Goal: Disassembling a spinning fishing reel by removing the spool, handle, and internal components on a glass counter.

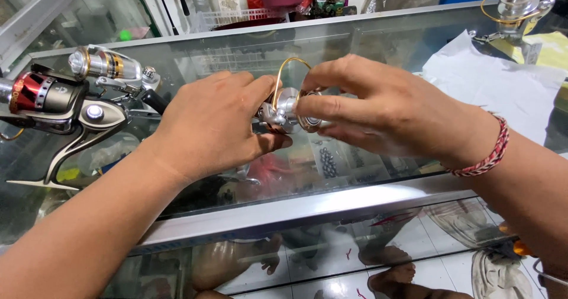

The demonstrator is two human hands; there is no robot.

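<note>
Reel: small, silver, gold bail arching on top; held above glass counter, mid-frame, between both hands.
Left hand: clenched around reel body from the left, thumb under, fingers over the top.
Right hand: pinching reel's spool end from the right, thumb and forefinger on the rim; braided red-white bracelet at wrist.
Second reel: red and grey, resting on counter at far left, well apart.
Third reel: silver-gold, just behind second reel, touching or nearly so; cannot tell.
Fourth reel: top right, on paper.
Below glass: small tackle, blurred.
</note>
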